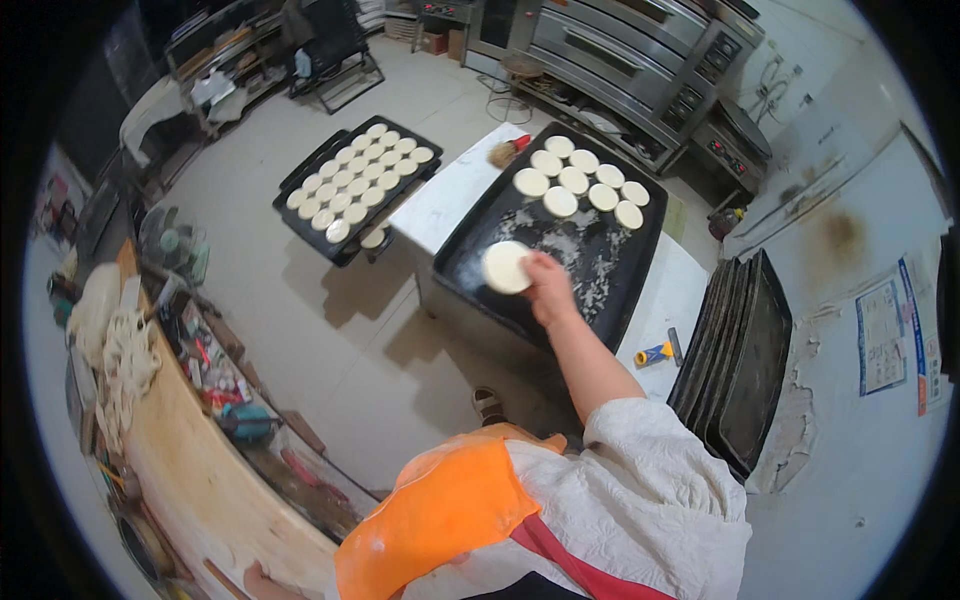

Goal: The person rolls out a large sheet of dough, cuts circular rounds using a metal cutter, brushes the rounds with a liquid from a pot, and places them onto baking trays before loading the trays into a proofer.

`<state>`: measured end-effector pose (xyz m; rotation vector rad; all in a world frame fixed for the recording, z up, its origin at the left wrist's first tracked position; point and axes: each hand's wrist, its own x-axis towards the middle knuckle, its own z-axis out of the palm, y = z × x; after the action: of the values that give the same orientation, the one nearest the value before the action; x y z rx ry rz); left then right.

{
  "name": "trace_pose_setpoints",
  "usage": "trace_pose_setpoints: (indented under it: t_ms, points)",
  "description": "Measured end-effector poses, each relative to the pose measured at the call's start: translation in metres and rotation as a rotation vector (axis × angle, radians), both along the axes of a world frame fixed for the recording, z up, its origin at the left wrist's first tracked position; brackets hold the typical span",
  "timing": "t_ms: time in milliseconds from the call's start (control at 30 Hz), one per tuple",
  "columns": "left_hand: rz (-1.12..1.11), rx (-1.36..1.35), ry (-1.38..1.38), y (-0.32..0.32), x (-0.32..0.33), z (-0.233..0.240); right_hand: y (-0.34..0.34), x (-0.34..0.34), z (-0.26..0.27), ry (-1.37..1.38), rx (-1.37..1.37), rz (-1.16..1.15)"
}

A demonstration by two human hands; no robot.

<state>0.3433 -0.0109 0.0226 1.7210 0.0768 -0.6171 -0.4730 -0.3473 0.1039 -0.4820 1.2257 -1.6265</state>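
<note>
My right hand (pixel 552 289) grips a flat round of pale dough (pixel 505 268) by its edge, above the near left part of a black baking tray (pixel 465 247). Several similar dough rounds (pixel 574 180) lie at the tray's far end, and pale flaky residue marks its middle. Low in the view, my left hand (pixel 262 581) is over the wooden worktable (pixel 187 420), beside a thin wooden rolling pin (pixel 223 577). Its fingers are mostly cut off by the picture's edge, so its hold is unclear.
A second tray (pixel 281 210) full of dough rounds stands at left. A brush (pixel 504 153) and a yellow-blue scraper (pixel 660 352) lie on the white table (pixel 442 202). Black trays (pixel 750 375) lean at right. Stretched dough (pixel 124 367) rests on the worktable. Ovens (pixel 622 56) stand behind.
</note>
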Motion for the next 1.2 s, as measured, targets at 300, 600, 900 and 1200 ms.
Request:
trace_pose_setpoints:
  t_ms: [300,600,900,1200]
  points:
    - [-0.415,-0.095,-0.291,-0.221,-0.140,0.086,-0.052,-0.182,-0.032,0.005,0.241,-0.374]
    - [-1.635,-0.254,0.202,-0.383,-0.658,0.181,-0.004,-0.093,0.040,0.145,-0.010,0.557]
    - [-1.503,-0.044,0.073,-0.376,-0.606,0.132,-0.011,-0.235,-0.045,0.122,0.182,-0.358]
    - [-0.628,0.743,-0.960,-0.187,-0.320,0.035,-0.047,-0.189,-0.041,0.966,0.336,-0.090]
